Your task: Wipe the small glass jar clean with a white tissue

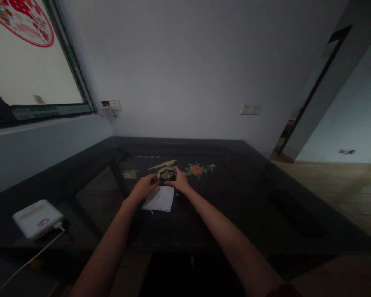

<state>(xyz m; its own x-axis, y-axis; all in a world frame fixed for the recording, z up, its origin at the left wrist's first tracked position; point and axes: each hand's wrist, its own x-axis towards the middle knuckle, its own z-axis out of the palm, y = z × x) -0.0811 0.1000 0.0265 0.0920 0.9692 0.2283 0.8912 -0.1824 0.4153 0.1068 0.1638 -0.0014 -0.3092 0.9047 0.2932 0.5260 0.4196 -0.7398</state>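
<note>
White cloth (159,199) lies lower centre; beyond it the right hand (179,180) grips a dark object (167,175). Left hand (146,185), beside it, has fingers curled, grasp unclear.

Unclear from my view: one small dark object (167,175), partly covered by the fingers of the right hand (179,180) and too dim to identify; one left hand (146,185), its fingertips too blurred for me to tell whether they grip anything. Cut off by my picture's edges: one red round decoration (24,18) at the top left, one white cable (29,260) at the lower left, and both forearms at the bottom. One dark shape on the table (235,206), at right, blurred beyond my naming.
</note>
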